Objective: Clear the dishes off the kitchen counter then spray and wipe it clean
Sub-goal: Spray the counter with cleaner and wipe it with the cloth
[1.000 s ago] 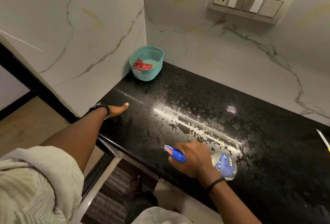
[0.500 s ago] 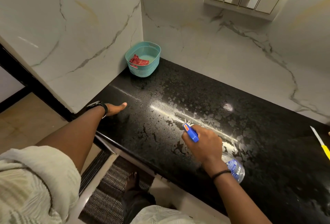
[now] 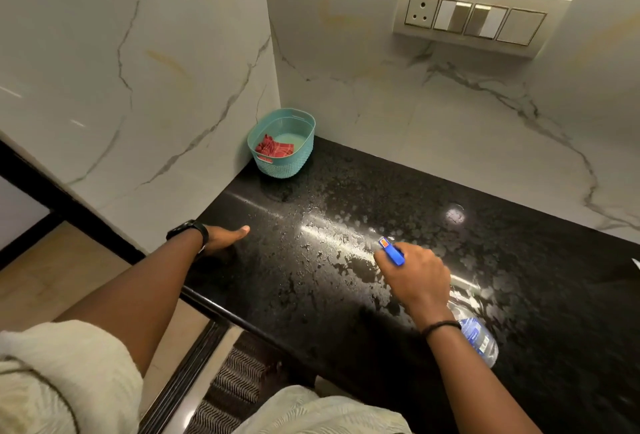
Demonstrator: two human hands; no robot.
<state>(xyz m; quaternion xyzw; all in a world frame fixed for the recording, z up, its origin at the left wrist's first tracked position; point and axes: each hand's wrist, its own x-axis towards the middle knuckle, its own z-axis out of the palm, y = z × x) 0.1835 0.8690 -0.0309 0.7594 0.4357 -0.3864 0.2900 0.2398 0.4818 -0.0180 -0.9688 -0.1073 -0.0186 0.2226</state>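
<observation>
My right hand (image 3: 415, 274) grips a clear spray bottle (image 3: 476, 333) with a blue nozzle that points toward the far left, held tilted just above the black granite counter (image 3: 519, 260). Patches of sprayed liquid cover the counter's middle and shine under the light. My left hand (image 3: 225, 238) rests on the counter's left edge beside the marble side wall, thumb stretched out; a black watch sits on its wrist. A teal basket (image 3: 282, 163) stands in the far left corner with a red checked cloth (image 3: 273, 149) inside.
Marble walls close the counter at the left and back. A switch panel (image 3: 481, 18) is set in the back wall. A pale thin object (image 3: 636, 263) peeks in at the right edge. Below the counter's front edge lie a patterned mat (image 3: 235, 385) and floor.
My right hand has carried the spray bottle away from the front edge, further over the counter and to the right. The left hand has stayed in place.
</observation>
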